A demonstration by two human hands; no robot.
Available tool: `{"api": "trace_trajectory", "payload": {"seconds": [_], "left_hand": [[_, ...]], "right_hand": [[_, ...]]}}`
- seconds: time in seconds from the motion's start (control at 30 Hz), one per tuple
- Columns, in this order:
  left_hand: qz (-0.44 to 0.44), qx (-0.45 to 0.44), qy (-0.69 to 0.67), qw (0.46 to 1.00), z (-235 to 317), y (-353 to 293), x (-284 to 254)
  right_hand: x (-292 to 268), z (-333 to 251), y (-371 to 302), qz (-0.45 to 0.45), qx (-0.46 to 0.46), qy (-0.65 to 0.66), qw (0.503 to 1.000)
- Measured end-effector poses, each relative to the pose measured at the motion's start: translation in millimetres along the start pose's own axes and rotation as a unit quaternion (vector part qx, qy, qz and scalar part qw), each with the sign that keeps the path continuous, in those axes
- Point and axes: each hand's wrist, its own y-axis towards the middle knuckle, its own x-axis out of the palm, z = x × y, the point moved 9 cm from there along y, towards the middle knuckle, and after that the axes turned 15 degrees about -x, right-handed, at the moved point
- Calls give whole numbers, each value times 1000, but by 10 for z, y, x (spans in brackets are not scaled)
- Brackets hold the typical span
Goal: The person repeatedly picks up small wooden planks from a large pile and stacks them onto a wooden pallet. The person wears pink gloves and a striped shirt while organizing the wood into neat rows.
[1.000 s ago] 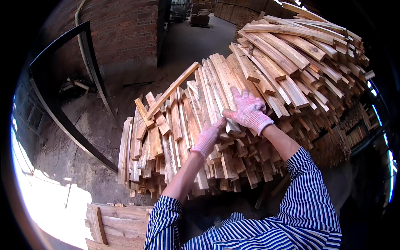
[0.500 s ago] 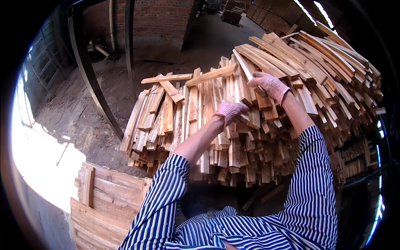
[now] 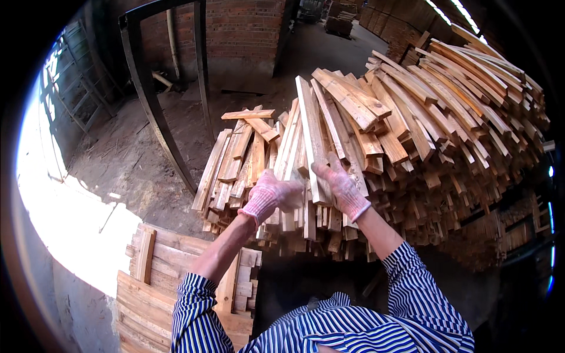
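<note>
Seen from the wearer's head, two bare forearms reach up from the lower edge, their sleeves blue-and-white striped, toward a large heap of cut lumber. Both hands wear pale pink knitted gloves. Between them, one long, light-coloured board lies on top of the heap near its middle, its near end pointing toward the wearer and its far end rising above the neighbouring pieces. The right hand is at the right side of that near end, its thumb side against the wood and its fingers pointing away from the wearer. The left hand is just to the left of the same end, fingers pointing inward; it is blurred, so I cannot tell whether either hand has actually closed around the board.

To the right of the board, thick boards lie across the top of the heap, which fans out toward the upper right. On its left part, two short sticks rest, one across the other. Farther left, a dark metal frame stands on the dirt floor, in front of a red brick wall. At lower left, next to a bright patch of sunlight, is a flat stack of planks with a narrow strip on it.
</note>
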Motion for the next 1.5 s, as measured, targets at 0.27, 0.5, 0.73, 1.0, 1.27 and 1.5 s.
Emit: {"api": "trace_trajectory", "payload": {"seconds": [0.27, 0.5, 0.73, 1.0, 1.27, 1.5], "left_hand": [[183, -97, 211, 955, -1404, -378, -611], [14, -18, -185, 983, -1460, -307, -241], [-44, -130, -354, 925, -1258, -794, 696], [59, 251, -251, 933, -1097, -1857, 454], [86, 387, -119, 910, -267, -3006, -871], [241, 338, -15, 910, -720, -3109, -1988]], "right_hand": [[1198, 1014, -523, 7, 202, 264, 943], [917, 645, -1227, -38, 233, 277, 931], [357, 268, -1673, -84, 255, 290, 919], [632, -725, -2219, -154, 35, 153, 976], [2187, -1052, -2016, -224, -143, 182, 947], [3540, -524, -1324, -312, -195, 210, 906]]}}
